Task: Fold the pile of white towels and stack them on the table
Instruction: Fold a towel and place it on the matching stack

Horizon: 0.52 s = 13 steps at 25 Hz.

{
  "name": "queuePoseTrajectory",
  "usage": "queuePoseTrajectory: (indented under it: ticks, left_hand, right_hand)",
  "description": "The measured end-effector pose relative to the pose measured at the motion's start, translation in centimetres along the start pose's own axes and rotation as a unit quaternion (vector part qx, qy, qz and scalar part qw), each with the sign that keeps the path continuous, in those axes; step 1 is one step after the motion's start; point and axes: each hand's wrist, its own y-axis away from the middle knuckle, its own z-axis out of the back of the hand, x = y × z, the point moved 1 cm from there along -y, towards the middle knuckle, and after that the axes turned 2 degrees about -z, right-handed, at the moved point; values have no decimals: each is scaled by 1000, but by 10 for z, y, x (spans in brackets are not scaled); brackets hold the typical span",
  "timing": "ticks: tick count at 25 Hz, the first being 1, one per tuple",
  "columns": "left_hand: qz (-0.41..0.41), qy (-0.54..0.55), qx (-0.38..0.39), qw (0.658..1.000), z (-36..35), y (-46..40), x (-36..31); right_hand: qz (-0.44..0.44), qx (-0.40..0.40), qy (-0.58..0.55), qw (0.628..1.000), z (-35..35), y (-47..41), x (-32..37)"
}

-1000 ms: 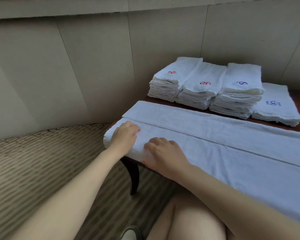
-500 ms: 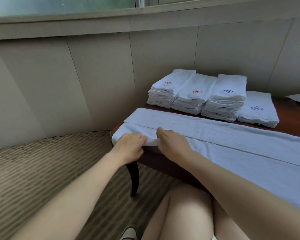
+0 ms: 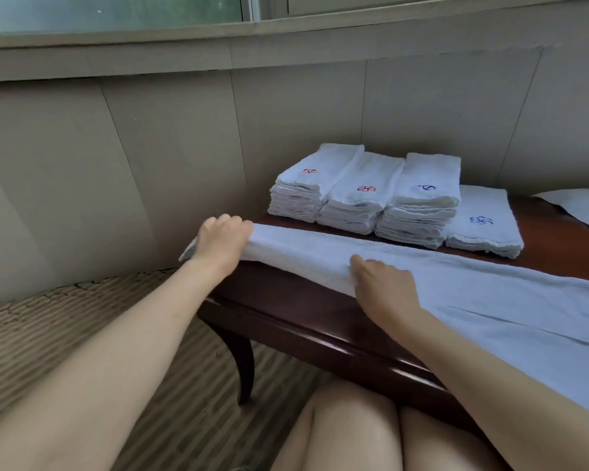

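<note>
A long white towel [image 3: 483,294] lies across the dark wooden table [image 3: 306,321], its near edge folded over away from me at the left end. My left hand [image 3: 220,241] grips the towel's left end at the table corner, fingers curled over the fold. My right hand [image 3: 383,285] grips the folded near edge further right. Behind the towel stand three stacks of folded white towels [image 3: 364,195] with red and blue embroidery, plus a low stack [image 3: 483,222] on their right.
Another white cloth [image 3: 578,205] lies at the table's far right. A beige panelled wall [image 3: 150,158] and a window sill stand close behind the table. Striped carpet [image 3: 65,321] lies to the left. My bare knees [image 3: 354,430] are under the table's front edge.
Both hands lifted the towel's near edge and carried it away from me over the far half. The left hand moved to the far left corner; bare table front now shows.
</note>
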Motion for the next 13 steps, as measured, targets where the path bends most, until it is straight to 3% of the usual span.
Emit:
queuePoseTrajectory:
  ticks: [3, 5, 13]
  left_hand:
    - [42, -2, -18, 999, -9, -31, 9]
    - [56, 12, -31, 998, -17, -52, 12]
    - [27, -8, -11, 1000, -77, -124, -18]
  right_hand:
    - [-52, -93, -30, 994, 1, -26, -34]
    - [-90, -106, -66, 988, -3, -48, -54]
    - [-131, 1, -171, 976, -61, -117, -107]
